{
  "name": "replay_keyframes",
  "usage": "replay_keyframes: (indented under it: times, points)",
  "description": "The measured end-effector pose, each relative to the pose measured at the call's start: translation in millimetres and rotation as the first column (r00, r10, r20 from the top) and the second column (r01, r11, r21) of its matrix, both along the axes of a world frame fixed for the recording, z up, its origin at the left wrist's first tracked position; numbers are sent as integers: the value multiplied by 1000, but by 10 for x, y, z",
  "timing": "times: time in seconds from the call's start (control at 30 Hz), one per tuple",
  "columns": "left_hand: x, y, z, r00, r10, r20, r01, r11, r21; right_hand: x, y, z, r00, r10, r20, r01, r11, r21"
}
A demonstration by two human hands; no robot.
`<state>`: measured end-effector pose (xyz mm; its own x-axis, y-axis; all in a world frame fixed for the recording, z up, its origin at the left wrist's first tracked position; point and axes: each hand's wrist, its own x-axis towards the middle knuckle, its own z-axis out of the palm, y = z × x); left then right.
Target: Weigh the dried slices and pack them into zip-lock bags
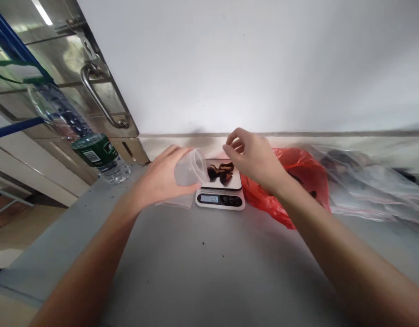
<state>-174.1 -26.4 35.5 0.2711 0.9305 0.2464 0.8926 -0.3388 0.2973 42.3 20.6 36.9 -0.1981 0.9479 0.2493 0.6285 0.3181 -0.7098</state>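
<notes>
My left hand [162,175] is wrapped round a translucent plastic cup [186,169], tipped on its side with its mouth toward a small white digital scale [220,200]. Several dark brown, curled dried pieces [223,172] lie on the scale's plate, just beyond the cup's rim; their exact kind is unclear. The scale's display is lit, its digits too small to read surely. Above the plate's right side, my right hand [250,156] hovers with loosely bent fingers, thumb and forefinger apart, nothing visible between them.
Right of the scale sits an open red plastic bag [274,204] with dark pieces inside. Clear zip bags [366,190] lie farther right, and another clear bag [177,200] is under my left hand. A large plastic bottle [97,150] stands at the grey table's [182,272] left edge. A white wall [257,68] rises behind.
</notes>
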Motion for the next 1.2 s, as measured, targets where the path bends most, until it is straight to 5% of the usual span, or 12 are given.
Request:
replay_keyframes:
  times: [0.07,0.17,0.37,0.87,1.2]
  points:
    - [-106,9,-59,999,28,-20,-29,998,-54,82,46,7,990,-1,139,12,997,-78]
    - [-225,5,-174,999,26,-35,-31,989,-144,144,126,-15,941,161,297,-102,973,-205]
    - [-348,-17,-300,995,96,-35,-101,973,-207,62,257,-68,895,267,357,-163,942,-295]
    - [-151,-21,-303,998,-7,63,17,986,-168,167,274,-124,957,220,189,-176,958,-226]
    - [-32,3,-416,992,-23,122,35,995,-92,180,139,117,874,477,-87,-471,792,-389]
